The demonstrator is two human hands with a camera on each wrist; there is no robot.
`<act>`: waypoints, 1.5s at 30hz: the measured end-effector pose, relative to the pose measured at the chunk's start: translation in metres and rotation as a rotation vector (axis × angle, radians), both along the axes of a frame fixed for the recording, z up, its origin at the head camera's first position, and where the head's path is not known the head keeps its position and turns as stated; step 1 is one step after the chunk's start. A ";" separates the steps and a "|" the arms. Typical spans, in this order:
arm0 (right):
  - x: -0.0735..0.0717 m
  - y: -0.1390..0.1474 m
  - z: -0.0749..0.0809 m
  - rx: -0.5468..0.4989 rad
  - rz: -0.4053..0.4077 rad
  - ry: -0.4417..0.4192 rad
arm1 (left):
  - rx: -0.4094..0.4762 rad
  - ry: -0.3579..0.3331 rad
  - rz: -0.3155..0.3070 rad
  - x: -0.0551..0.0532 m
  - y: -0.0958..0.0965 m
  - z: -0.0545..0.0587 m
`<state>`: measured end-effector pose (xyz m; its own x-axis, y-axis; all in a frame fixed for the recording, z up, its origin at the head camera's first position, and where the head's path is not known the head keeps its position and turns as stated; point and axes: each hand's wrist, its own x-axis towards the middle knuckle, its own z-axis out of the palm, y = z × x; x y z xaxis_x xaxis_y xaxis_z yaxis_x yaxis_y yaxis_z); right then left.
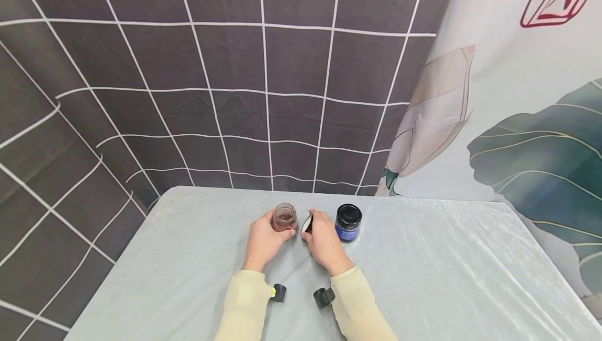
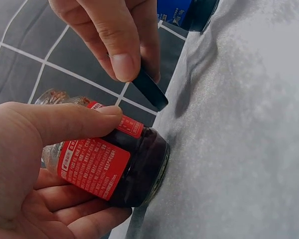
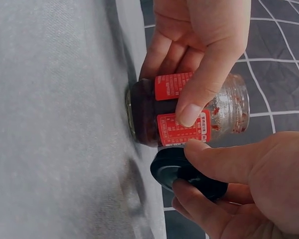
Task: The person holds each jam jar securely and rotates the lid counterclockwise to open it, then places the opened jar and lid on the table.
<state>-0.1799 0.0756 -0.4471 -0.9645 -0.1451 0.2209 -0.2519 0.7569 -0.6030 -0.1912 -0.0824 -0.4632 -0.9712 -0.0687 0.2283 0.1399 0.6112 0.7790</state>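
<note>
An uncapped glass jar (image 1: 284, 218) with a red label (image 2: 92, 164) and dark contents stands upright on the cloth-covered table. My left hand (image 1: 264, 239) grips it round the side, thumb across the label. In the right wrist view, reddish bits cling inside the bare glass neck (image 3: 239, 107). Just right of the jar, my right hand (image 1: 324, 239) pinches a black lid (image 3: 187, 172) by its edge, tilted on its side and apart from the jar mouth. Its pale inner face (image 1: 307, 223) turns towards the jar in the head view.
A second jar (image 1: 348, 222) with a black lid and blue label stands right beside my right hand. The pale grey tablecloth (image 1: 447, 268) stretches away to the right. Behind the table hangs a dark grid-patterned curtain (image 1: 235, 121), with a leaf-printed white cloth (image 1: 508, 95) to the right.
</note>
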 end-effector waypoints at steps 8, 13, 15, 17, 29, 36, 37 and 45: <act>-0.003 0.000 -0.001 0.011 -0.003 -0.047 | -0.002 0.004 0.003 -0.001 0.000 0.000; -0.006 0.001 -0.003 0.007 -0.004 -0.074 | -0.007 0.009 0.006 -0.002 -0.001 -0.001; -0.007 0.001 -0.004 0.005 -0.006 -0.083 | -0.010 0.009 0.006 -0.002 -0.001 -0.001; -0.007 0.002 -0.004 0.008 -0.005 -0.090 | -0.010 0.008 0.005 -0.002 -0.001 -0.001; -0.007 0.004 -0.007 0.015 -0.033 -0.082 | 0.003 -0.024 0.016 -0.001 -0.001 0.000; -0.008 0.004 -0.009 0.020 -0.040 -0.093 | -0.006 -0.027 0.012 -0.002 -0.001 0.000; -0.008 0.004 -0.009 0.020 -0.041 -0.097 | -0.007 -0.028 0.014 -0.002 -0.001 0.000; -0.011 0.000 -0.013 0.043 -0.046 -0.088 | -0.013 -0.028 0.019 -0.003 -0.001 0.000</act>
<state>-0.1908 0.0759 -0.4601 -0.9856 -0.1079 0.1299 -0.1642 0.7918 -0.5882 -0.1937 -0.0837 -0.4636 -0.9757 -0.0842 0.2024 0.1067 0.6239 0.7742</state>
